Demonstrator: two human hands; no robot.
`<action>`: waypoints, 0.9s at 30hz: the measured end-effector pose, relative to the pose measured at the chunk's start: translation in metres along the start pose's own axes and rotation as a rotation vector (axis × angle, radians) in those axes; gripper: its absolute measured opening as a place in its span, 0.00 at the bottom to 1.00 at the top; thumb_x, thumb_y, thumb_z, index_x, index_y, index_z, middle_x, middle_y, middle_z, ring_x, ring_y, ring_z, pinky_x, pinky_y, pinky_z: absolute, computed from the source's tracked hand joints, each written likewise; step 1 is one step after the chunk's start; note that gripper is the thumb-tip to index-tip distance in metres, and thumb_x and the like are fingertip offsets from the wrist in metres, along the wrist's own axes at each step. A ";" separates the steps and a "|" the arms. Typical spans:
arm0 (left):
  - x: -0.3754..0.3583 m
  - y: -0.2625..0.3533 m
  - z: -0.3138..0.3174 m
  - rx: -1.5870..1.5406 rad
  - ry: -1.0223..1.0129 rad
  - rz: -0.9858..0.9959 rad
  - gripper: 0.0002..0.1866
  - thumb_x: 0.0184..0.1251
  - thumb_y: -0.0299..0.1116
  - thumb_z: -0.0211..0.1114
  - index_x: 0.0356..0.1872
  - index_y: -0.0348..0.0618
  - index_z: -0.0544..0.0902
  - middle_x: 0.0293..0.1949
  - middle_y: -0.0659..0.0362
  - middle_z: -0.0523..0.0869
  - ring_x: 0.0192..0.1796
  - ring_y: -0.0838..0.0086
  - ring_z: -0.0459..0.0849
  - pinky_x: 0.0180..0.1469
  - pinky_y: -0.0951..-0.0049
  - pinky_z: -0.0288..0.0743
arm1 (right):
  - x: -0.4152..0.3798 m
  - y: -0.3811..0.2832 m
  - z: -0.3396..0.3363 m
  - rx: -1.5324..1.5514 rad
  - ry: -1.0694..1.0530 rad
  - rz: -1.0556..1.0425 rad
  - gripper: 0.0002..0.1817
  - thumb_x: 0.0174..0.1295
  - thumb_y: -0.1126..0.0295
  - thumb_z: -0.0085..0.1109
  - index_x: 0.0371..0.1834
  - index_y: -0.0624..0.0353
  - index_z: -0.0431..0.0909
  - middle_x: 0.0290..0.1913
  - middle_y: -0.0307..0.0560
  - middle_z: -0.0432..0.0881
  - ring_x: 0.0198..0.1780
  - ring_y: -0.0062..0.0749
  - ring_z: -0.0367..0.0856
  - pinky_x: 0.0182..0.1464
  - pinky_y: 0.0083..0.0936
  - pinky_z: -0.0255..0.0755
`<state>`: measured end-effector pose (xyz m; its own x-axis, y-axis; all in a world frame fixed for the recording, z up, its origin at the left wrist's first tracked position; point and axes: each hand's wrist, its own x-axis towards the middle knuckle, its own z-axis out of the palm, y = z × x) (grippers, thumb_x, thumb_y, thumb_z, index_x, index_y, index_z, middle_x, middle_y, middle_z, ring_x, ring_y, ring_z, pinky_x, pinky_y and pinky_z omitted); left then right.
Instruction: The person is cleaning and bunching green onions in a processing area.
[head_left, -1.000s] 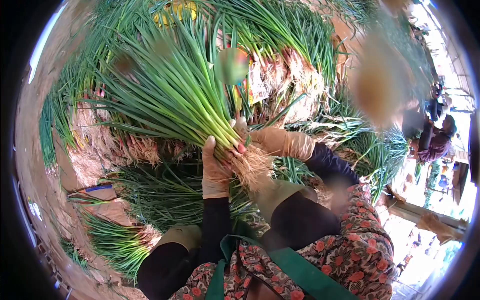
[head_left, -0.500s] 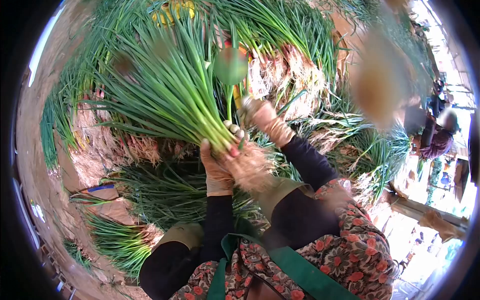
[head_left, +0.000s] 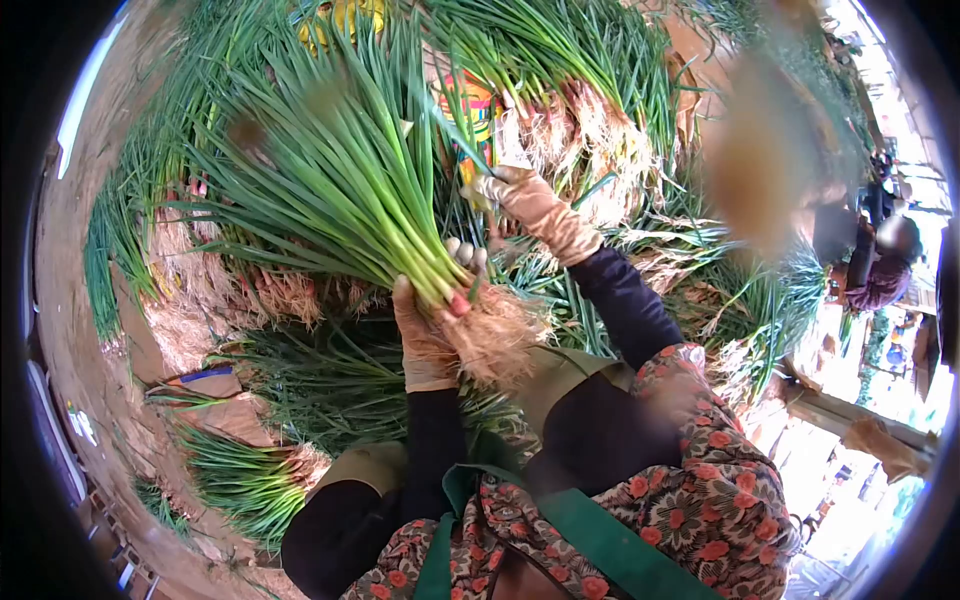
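My gloved left hand [head_left: 425, 345] is wrapped round the root end of a large bunch of green onions [head_left: 370, 190]. Its long leaves fan out to the upper left, and its pale roots hang toward my lap. To the right of the bunch, my gloved right hand [head_left: 525, 205] has its fingers closed on a single green onion stalk [head_left: 462, 135], whose leaf runs to the upper left.
More green onions with tangled roots [head_left: 590, 130] lie at the top. A smaller pile [head_left: 235, 475] is at the lower left, and loose leaves [head_left: 720, 290] spread to the right. At the far right another person [head_left: 880, 270] is in view.
My right hand has shifted slightly and now shows more sharply, with a stalk angled up from it. The bunch in my left hand has moved slightly left.
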<state>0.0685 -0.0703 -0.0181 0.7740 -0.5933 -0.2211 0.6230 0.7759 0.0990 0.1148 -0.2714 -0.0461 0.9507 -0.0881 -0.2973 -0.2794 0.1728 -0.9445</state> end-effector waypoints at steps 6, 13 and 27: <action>-0.003 0.008 -0.018 0.217 0.047 -0.114 0.37 0.61 0.55 0.60 0.61 0.33 0.66 0.50 0.41 0.79 0.40 0.62 0.84 0.45 0.67 0.81 | -0.038 -0.020 0.019 -0.762 -0.152 -0.223 0.14 0.67 0.59 0.54 0.41 0.57 0.81 0.35 0.44 0.83 0.36 0.28 0.79 0.44 0.29 0.74; -0.007 0.006 0.007 -0.383 -0.275 -0.199 0.52 0.47 0.57 0.70 0.69 0.39 0.56 0.39 0.63 0.76 0.43 0.73 0.73 0.60 0.64 0.63 | 0.064 -0.056 -0.063 -1.070 0.570 -0.141 0.24 0.64 0.48 0.51 0.34 0.62 0.78 0.27 0.58 0.81 0.29 0.49 0.80 0.33 0.36 0.72; 0.003 0.000 0.001 0.065 0.089 -0.052 0.33 0.63 0.49 0.60 0.60 0.32 0.67 0.49 0.45 0.79 0.48 0.59 0.81 0.52 0.63 0.79 | -0.021 -0.032 0.026 -0.512 -0.121 0.197 0.19 0.60 0.53 0.63 0.37 0.60 0.76 0.23 0.40 0.78 0.20 0.24 0.73 0.23 0.23 0.66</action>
<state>0.0709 -0.0719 -0.0173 0.7290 -0.6088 -0.3129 0.6705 0.7271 0.1475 0.1070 -0.2495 -0.0059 0.8739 0.0164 -0.4858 -0.4545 -0.3266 -0.8287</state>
